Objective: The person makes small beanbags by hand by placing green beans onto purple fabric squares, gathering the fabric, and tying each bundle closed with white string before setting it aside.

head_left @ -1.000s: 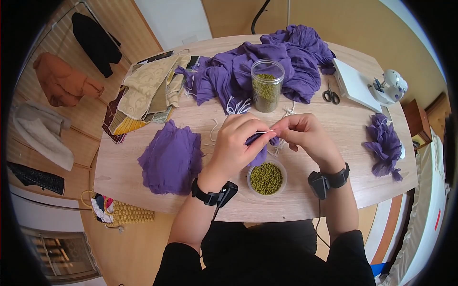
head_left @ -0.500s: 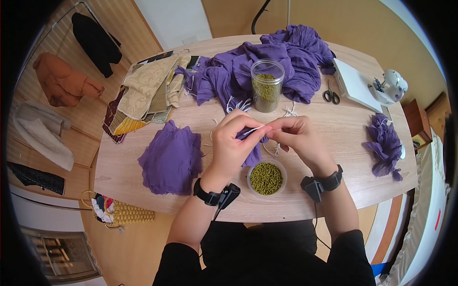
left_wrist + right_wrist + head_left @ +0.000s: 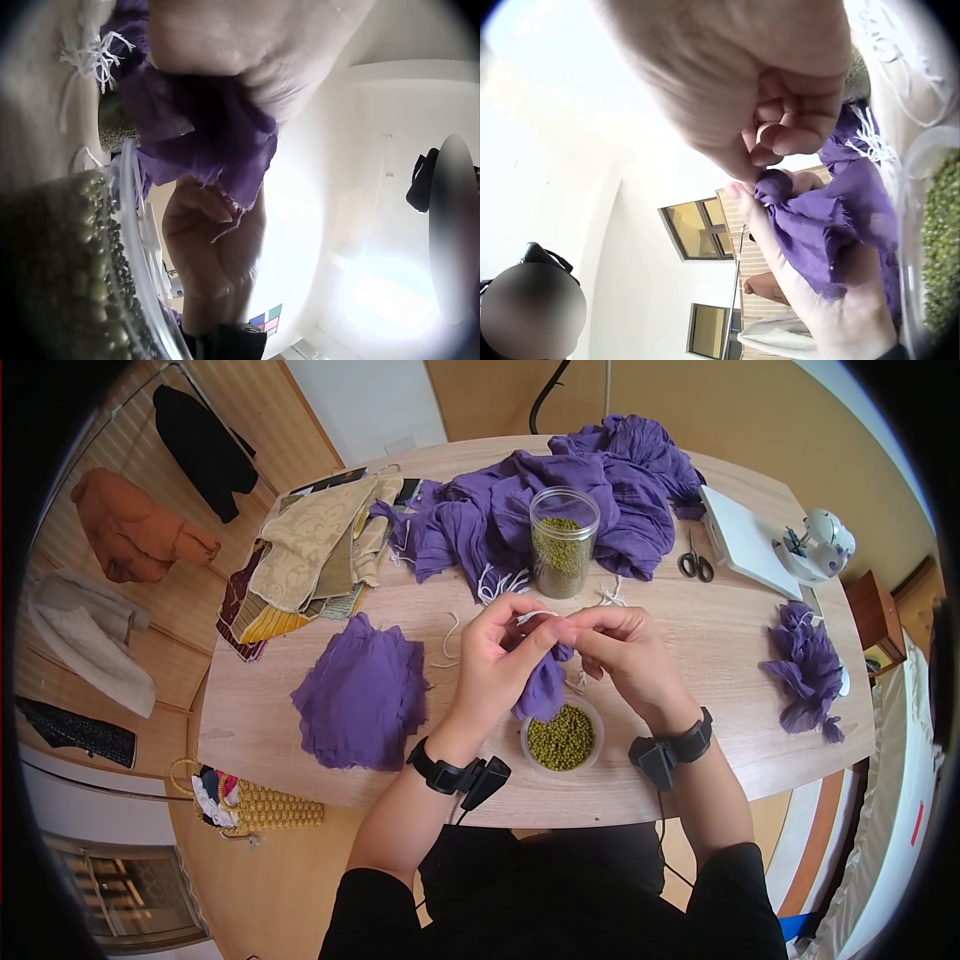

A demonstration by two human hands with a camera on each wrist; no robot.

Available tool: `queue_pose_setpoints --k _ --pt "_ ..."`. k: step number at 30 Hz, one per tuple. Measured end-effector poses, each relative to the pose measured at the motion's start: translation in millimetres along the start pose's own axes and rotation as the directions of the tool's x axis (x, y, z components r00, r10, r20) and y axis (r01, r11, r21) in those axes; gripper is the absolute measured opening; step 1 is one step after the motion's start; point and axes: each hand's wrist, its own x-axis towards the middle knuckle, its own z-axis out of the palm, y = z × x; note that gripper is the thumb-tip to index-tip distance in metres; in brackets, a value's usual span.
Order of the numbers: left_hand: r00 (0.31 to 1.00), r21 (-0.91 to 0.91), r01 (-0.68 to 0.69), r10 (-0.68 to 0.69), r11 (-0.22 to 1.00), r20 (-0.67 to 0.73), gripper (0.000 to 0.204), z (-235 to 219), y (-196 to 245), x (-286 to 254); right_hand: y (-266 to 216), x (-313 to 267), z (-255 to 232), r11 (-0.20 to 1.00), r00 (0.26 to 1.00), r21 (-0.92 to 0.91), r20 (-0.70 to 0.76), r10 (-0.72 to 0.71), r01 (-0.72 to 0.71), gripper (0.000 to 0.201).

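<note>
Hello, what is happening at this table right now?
A person sits at a wooden table and holds a small purple cloth bundle in the left hand. The right hand pinches its gathered top, where a white string shows. A bowl of green beans stands just below.

Both forearms are raised over the tabletop, wrists bent inward, hands met at centre. Left hand (image 3: 497, 660): fingers curled, thumb and forefinger pinched together at the tips. Right hand (image 3: 622, 650): fingers curled, tips pinched against the left hand's. A strapped camera is worn on each wrist.
</note>
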Motion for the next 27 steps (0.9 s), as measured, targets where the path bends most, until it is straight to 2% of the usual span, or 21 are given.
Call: queue_pose_setpoints --k 3,5,7,9,11,14,16,17,20,22,23,25,26,27 --pt "1.0 0.032 0.017 -0.017 0.999 0.016 0.019 0 3 3 -1 0 0 1.0 0.999 0.01 -0.038 0.002 -0.001 0.013" --pt "0.999 0.07 0.04 -0.042 0.997 0.033 0.021 -5 4 4 -3 0 -1 0.998 0.994 0.029 -0.099 -0.048 0.051 0.013" --pt "0.991 0.188 0.058 -0.08 0.98 0.112 0.023 -12 2 5 -4 0 -4 0.997 0.992 -0.036 -0.105 -0.065 0.061 0.013" --pt "0.99 0.153 0.08 -0.097 0.985 0.107 0.02 -11 1 5 -5 -1 -5 0.992 0.99 -0.103 -0.11 -0.083 0.072 0.014" --pt "0.989 0.119 0.102 -0.114 0.988 0.099 0.018 -11 -2 5 -7 -1 -2 0.963 0.984 -0.244 -0.107 -0.143 0.114 0.013" --pt "0.991 0.096 0.073 -0.083 0.993 0.103 0.015 -13 -9 5 0 0 -3 0.945 0.977 -0.284 -0.09 -0.195 0.163 0.013" --pt "0.977 0.079 0.171 -0.18 0.982 0.119 0.014 -15 -6 5 -1 0 1 0.945 0.977 -0.291 -0.1 -0.188 0.152 0.012" --pt "0.976 0.08 0.171 -0.18 0.982 0.119 0.014 -15 -7 5 -2 -1 3 0.944 0.977 -0.299 -0.11 -0.181 0.141 0.012" --pt "0.985 0.095 0.121 -0.132 0.988 0.115 0.013 -14 -9 6 6 1 4 0.941 0.966 -0.279 -0.114 -0.233 0.194 0.01" --pt "0.991 0.207 0.077 -0.097 0.975 0.089 0.01 -10 -4 6 5 1 3 0.933 0.965 -0.308 -0.124 -0.233 0.186 0.009" --pt "0.991 0.207 0.077 -0.097 0.975 0.089 0.01 -10 -3 6 4 2 2 0.925 0.963 -0.337 -0.134 -0.234 0.178 0.007" --pt "0.993 0.4 -0.084 0.044 0.913 0.109 0.011 -11 1 6 0 2 0 0.937 0.972 -0.323 -0.142 -0.188 0.134 0.007" --pt "0.993 0.4 -0.084 0.044 0.913 0.109 0.011 -10 2 6 -2 2 -1 0.947 0.979 -0.309 -0.149 -0.142 0.09 0.007" --pt "0.979 0.51 -0.203 0.161 0.836 0.125 0.012 -9 4 7 -5 2 -2 0.947 0.979 -0.309 -0.149 -0.141 0.09 0.007"
